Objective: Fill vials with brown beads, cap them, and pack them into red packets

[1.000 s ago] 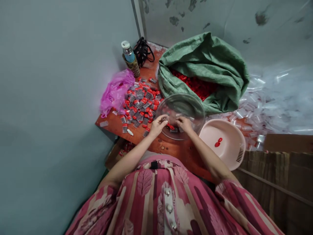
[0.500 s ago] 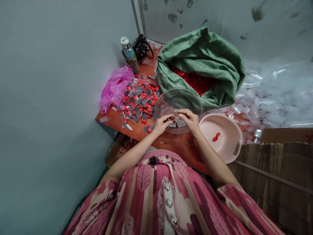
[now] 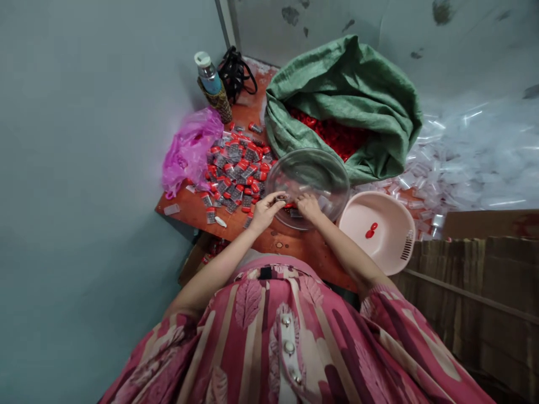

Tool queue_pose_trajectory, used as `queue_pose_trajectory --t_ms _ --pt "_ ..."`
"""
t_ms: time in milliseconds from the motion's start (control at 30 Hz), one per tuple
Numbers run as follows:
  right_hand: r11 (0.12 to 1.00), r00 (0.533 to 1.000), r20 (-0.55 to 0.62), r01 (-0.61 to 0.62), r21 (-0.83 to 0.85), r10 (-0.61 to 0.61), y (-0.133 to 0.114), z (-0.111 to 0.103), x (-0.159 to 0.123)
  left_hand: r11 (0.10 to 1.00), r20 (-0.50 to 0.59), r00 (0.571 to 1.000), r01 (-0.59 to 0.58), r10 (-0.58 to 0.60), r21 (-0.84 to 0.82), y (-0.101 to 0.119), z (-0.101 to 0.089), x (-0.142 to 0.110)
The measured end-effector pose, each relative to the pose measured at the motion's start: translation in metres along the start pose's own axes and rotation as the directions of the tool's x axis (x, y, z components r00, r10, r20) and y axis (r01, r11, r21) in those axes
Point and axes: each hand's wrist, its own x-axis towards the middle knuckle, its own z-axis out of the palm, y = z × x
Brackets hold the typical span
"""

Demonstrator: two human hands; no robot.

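My left hand (image 3: 264, 213) is at the left rim of a clear plastic bowl (image 3: 339, 210), its thumb and fingers pinching a small dark piece (image 3: 281, 198) whose kind I cannot make out. Inside the bowl, my right hand (image 3: 309, 207) is lowered with fingers bent together; what they grip, if anything, is hidden. Small dark and red pieces lie under the fingers. Left of the bowl spreads a heap of small clear containers with red caps and dark contents (image 3: 238, 171).
A green sack (image 3: 379, 123) of red pieces stands behind the bowl. On the right are a pink basin (image 3: 389, 224) with a few red pieces, many clear plastic pieces (image 3: 471, 151) and cardboard (image 3: 475, 280). A pink bag (image 3: 189, 148) and bottle (image 3: 208, 76) sit at left.
My right hand has moved left and down into the bowl, from raised fingers to lowered ones. My left hand has shifted slightly left, still pinching the dark piece. The view has shifted a little.
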Motion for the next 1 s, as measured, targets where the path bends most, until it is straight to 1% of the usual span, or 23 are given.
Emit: queue_pose_trajectory --t_ms 100,167,267,333,367,400,433,467,500,533,567,633,700,767,900,1000 --pt "1.0 1.0 0.029 0.0 -0.016 0.0 -0.001 0.003 0.003 1.0 0.042 0.999 0.012 -0.012 -0.005 -0.002 -0.007 -0.002" --pt "1.0 1.0 0.016 -0.013 -0.004 0.013 0.001 0.003 0.003 1.0 0.065 0.998 0.005 -0.006 0.01 -0.004 -0.011 -0.004" --pt "0.997 0.998 -0.043 -0.044 0.06 0.047 0.006 -0.004 -0.002 0.995 0.093 0.995 -0.033 0.025 0.093 -0.007 -0.014 -0.007" --pt "0.992 0.992 -0.102 -0.056 0.117 0.069 0.006 -0.016 -0.01 0.982 0.115 0.992 -0.074 0.054 0.177 -0.007 -0.013 -0.009" --pt "0.983 0.985 -0.161 -0.038 0.179 0.067 0.005 -0.024 -0.017 0.972 0.127 0.99 -0.093 0.067 0.217 -0.006 -0.012 -0.009" --pt "0.967 0.971 -0.234 0.006 0.254 0.055 0.002 -0.033 -0.025 0.961 0.135 0.988 -0.112 0.08 0.252 -0.004 -0.01 -0.01" --pt "0.936 0.946 -0.323 0.081 0.341 0.036 -0.002 -0.043 -0.033 0.952 0.138 0.986 -0.129 0.094 0.279 -0.003 -0.007 -0.01" --pt "0.891 0.912 -0.41 0.181 0.416 0.007 -0.007 -0.054 -0.042 0.944 0.139 0.984 -0.145 0.108 0.297 -0.001 -0.004 -0.011" --pt "0.856 0.886 -0.461 0.268 0.441 -0.04 -0.013 -0.063 -0.05 0.938 0.148 0.982 -0.16 0.119 0.309 0.001 -0.001 -0.011" --pt "0.834 0.871 -0.482 0.333 0.439 -0.094 -0.018 -0.071 -0.057 0.933 0.163 0.978 -0.175 0.129 0.315 0.003 0.002 -0.012" --pt "0.83 0.866 -0.477 0.372 0.415 -0.15 -0.023 -0.078 -0.064 0.929 0.183 0.974 -0.19 0.137 0.318 0.005 0.005 -0.013" --pt "0.855 0.871 -0.437 0.392 0.34 -0.226 -0.031 -0.085 -0.072 0.923 0.211 0.966 -0.211 0.148 0.32 0.008 0.009 -0.014" --pt "0.888 0.874 -0.42 0.376 0.265 -0.245 -0.035 -0.087 -0.077 0.92 0.205 0.967 -0.216 0.154 0.328 0.01 0.011 -0.016" --pt "0.909 0.865 -0.439 0.36 0.208 -0.242 -0.035 -0.085 -0.081 0.919 0.189 0.969 -0.213 0.157 0.333 0.012 0.012 -0.018" --pt "0.925 0.814 -0.517 0.366 0.104 -0.264 -0.036 -0.083 -0.09 0.903 0.209 0.959 -0.254 0.189 0.346 0.011 0.018 -0.021" --pt "0.921 0.786 -0.541 0.387 0.053 -0.299 -0.036 -0.084 -0.094 0.877 0.241 0.95 -0.282 0.199 0.389 0.01 0.022 -0.023"
